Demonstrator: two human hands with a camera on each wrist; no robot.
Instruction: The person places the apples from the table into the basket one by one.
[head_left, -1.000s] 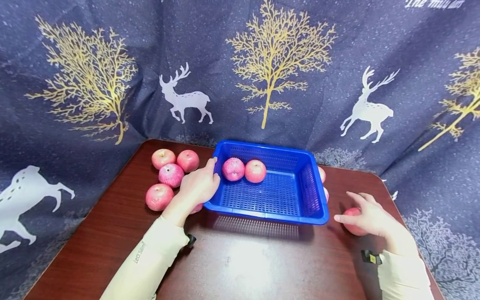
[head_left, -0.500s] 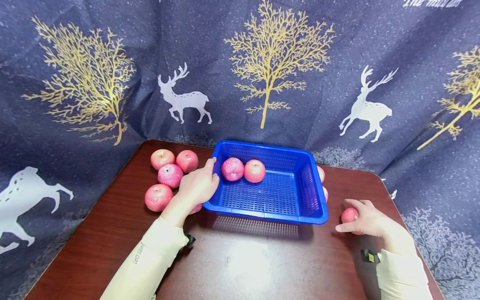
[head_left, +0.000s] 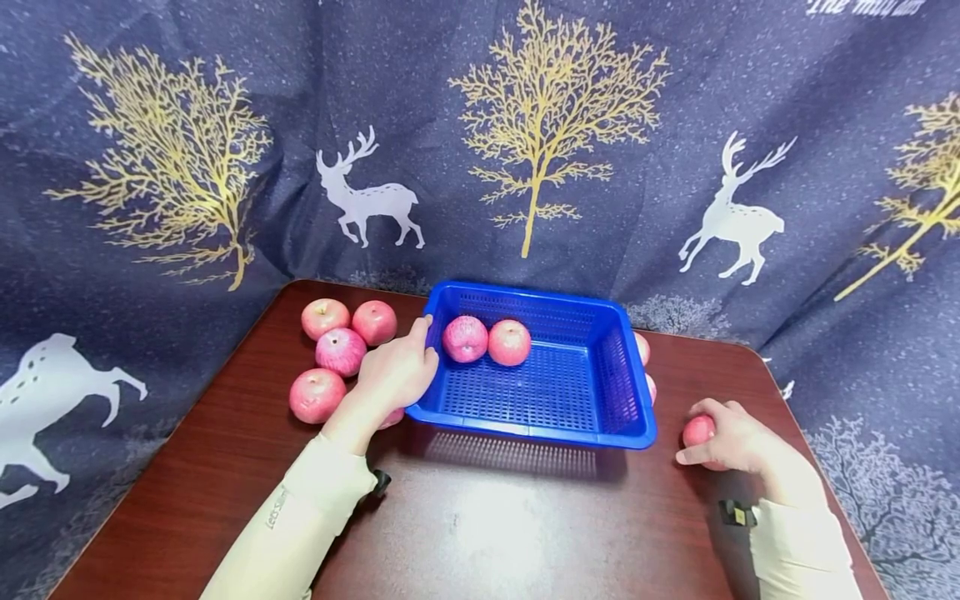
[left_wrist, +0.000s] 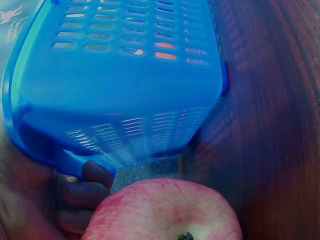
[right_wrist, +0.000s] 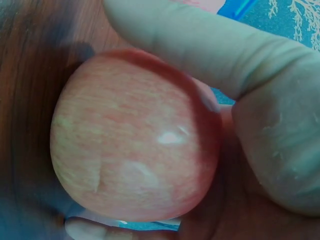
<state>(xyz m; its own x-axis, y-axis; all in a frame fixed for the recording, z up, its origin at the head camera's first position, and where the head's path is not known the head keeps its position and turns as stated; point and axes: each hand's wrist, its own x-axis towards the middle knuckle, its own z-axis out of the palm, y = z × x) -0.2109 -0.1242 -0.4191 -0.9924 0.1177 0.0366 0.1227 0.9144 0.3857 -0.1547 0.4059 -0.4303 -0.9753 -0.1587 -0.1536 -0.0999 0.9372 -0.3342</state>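
Gripping an apple (head_left: 699, 430) on the table (head_left: 637, 525) right of the blue basket (head_left: 525, 430) with the right hand (head_left: 738, 443), holding onto the basket with the left hand (head_left: 397, 368), and tbh probably risking a roll-away if pinched too loosely on that smooth skin.

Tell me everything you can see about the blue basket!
The blue basket is a rectangular, open-topped tub that looks like plastic, with a smooth rim and little holes in its walls and floor. It stands upright on the brown table. Two red apples sit inside, toward its left end. The person's left hand holds the rim at that end. More apples peek past its right end; touching or not, I can't tell.
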